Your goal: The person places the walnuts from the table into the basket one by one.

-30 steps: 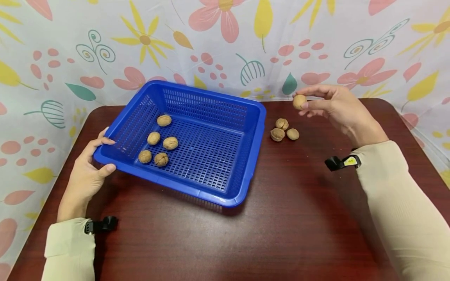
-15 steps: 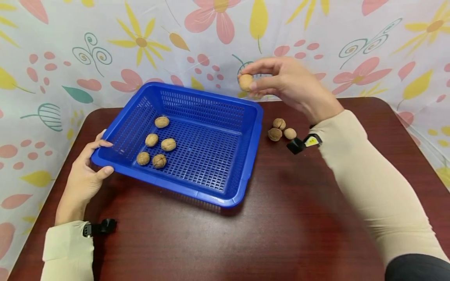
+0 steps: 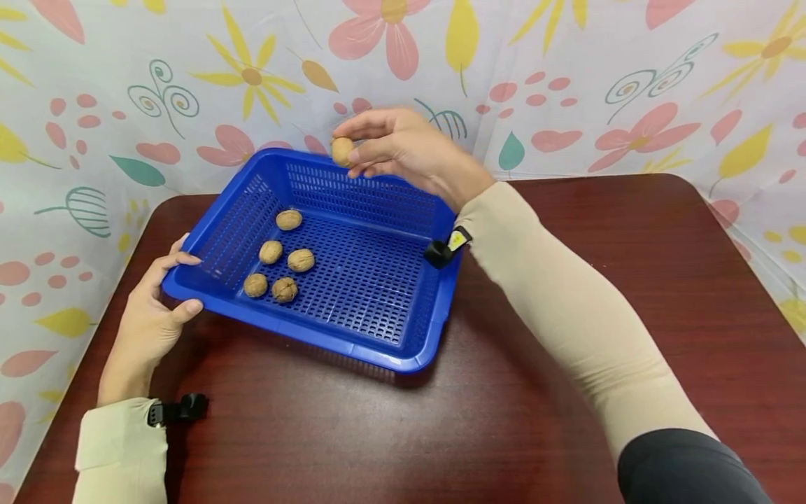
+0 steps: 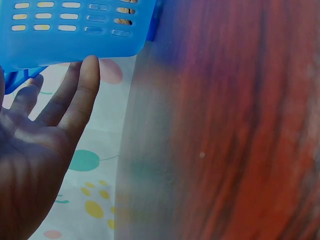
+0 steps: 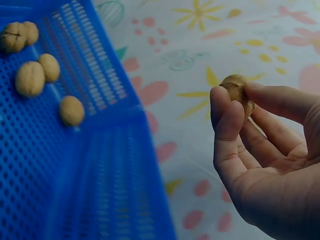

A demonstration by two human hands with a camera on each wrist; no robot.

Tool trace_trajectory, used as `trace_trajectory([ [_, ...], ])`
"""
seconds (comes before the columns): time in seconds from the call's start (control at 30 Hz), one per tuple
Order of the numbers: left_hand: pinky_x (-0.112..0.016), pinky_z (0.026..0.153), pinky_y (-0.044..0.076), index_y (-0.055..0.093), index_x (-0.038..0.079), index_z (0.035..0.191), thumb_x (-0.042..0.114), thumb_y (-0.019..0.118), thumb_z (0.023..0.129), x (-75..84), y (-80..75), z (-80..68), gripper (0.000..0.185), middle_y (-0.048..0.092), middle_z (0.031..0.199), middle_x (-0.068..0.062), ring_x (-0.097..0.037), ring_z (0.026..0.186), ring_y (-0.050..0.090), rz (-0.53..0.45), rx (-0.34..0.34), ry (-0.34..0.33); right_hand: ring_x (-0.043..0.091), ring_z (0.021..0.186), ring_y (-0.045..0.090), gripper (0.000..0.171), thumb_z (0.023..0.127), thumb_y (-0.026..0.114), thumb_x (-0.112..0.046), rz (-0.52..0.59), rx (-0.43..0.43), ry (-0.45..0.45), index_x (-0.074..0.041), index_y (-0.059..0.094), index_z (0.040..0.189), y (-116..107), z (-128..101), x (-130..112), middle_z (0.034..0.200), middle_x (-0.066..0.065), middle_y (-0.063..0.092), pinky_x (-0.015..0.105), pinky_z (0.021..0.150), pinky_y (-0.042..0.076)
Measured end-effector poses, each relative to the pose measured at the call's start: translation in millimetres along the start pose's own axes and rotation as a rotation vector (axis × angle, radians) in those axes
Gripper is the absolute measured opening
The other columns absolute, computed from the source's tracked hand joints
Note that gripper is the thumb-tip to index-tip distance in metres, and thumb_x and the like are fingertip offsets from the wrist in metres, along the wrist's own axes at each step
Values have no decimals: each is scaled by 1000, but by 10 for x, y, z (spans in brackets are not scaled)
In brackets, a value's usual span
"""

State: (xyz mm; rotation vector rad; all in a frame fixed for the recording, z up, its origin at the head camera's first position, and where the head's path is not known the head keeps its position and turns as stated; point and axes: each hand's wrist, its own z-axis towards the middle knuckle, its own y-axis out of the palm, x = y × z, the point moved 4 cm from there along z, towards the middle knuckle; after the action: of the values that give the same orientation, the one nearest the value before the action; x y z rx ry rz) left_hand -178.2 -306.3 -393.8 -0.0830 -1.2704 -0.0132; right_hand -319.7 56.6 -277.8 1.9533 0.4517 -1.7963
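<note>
My left hand grips the left corner of a blue plastic basket, thumb at the front rim and fingers at the left side. In the left wrist view, fingertips press the basket's wall from below. My right hand pinches a walnut between thumb and fingers, above the basket's back rim. The right wrist view shows that walnut at the fingertips. Several walnuts, one of them a cracked-looking walnut, lie on the left part of the basket's perforated floor.
A dark red-brown wooden table carries the basket. Behind it hangs a white floral cloth. The right forearm in its beige sleeve crosses over the basket's right end and covers the spot behind it.
My right hand has carried the walnut leftward from the table's right side to over the basket's back rim. Three walnuts on the table are now hidden behind the arm. The left hand stays put.
</note>
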Motion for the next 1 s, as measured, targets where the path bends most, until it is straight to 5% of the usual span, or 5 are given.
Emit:
trace_trajectory([
  [0.17, -12, 109, 41, 63, -2, 129, 5, 87, 84, 5, -9, -14, 51, 40, 167, -7, -22, 154, 31, -17, 0, 15, 23, 83, 71, 36, 98, 66, 5, 20, -33, 61, -1, 66, 133, 235, 201, 163, 109, 7, 73, 30, 77, 56],
  [0.33, -13, 109, 41, 64, 0, 129, 6, 87, 83, 17, 14, -27, 52, 40, 166, -7, -22, 154, 32, -8, 14, -5, 23, 86, 71, 34, 99, 65, 4, 61, -29, 115, -5, 68, 132, 362, 374, 340, 121, 6, 71, 30, 79, 56],
  [0.5, -12, 107, 43, 63, 1, 130, 7, 87, 84, 44, 50, 1, 52, 40, 166, -7, -22, 151, 34, -4, 4, -2, 23, 89, 72, 35, 99, 65, 4, 57, -15, 151, -6, 67, 133, 396, 494, 461, 138, 7, 67, 28, 78, 56],
  [0.83, -12, 108, 42, 64, 0, 129, 5, 87, 84, 63, 46, 30, 51, 39, 167, -8, -23, 154, 32, -9, 3, 2, 23, 90, 72, 40, 100, 64, 2, -17, -42, 239, -5, 63, 140, 385, 562, 683, 139, 7, 65, 28, 77, 56],
  [1.0, -12, 107, 42, 64, 2, 130, 5, 86, 85, 71, 56, 51, 51, 39, 167, -7, -23, 152, 33, 5, 4, -15, 23, 89, 71, 42, 101, 60, 3, -72, -78, 282, -3, 60, 143, 412, 561, 754, 124, 7, 67, 40, 95, 54],
])
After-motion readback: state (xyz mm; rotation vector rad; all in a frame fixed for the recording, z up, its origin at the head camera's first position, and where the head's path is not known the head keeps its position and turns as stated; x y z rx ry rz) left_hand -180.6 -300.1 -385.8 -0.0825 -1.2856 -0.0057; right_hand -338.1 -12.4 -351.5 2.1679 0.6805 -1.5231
